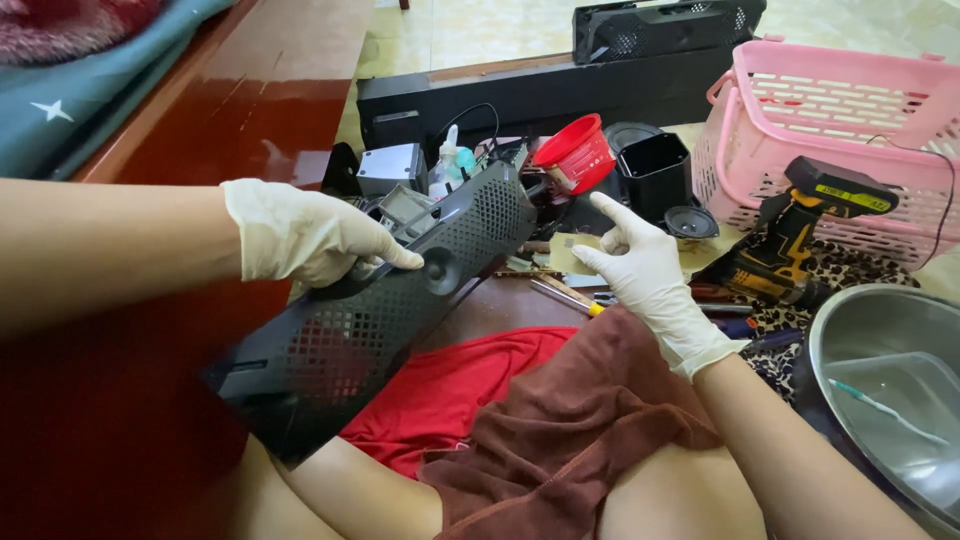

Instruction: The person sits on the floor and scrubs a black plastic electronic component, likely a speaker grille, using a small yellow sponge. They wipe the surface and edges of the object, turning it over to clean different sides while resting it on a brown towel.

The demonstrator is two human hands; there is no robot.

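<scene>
Left hand [305,238] grip clamps the black perforated speaker grille [370,320]; right hand [645,270] grip spread, empty, above brown towel [570,430]

You sit on tiled floor [480,30] at home, makeshift repair corner: cordless drill [790,240], loose speaker parts [690,222], pink laundry basket [830,130], steel bowl [880,390], polished wooden furniture [270,90] beside you.

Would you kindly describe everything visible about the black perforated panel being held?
The black perforated panel is a long, slightly curved cover that looks like plastic, with a grid of small holes and a round recess near its middle. It slants from lower left to upper right. The gloved left hand grips its upper edge; the right hand is apart from it.
</scene>
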